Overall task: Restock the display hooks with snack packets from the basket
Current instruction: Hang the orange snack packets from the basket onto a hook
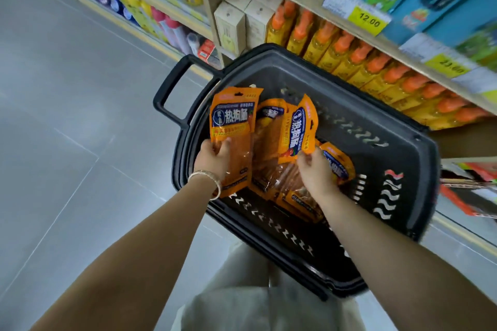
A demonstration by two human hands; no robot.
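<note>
Snack packets (231, 126) in basket (363, 105) beside shelf (309, 5)

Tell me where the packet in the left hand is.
In the head view, the packet is left of centre, held upright by the left hand over the black basket, near its handle.

– Where's free room?
– The basket (376, 126) is bare from 12 to 3 o'clock, and the floor (67, 142) is open at 9.
– Obstacles?
– There are packets (271, 161) heaped mid-basket and bottles (357, 54) close at 1.
</note>
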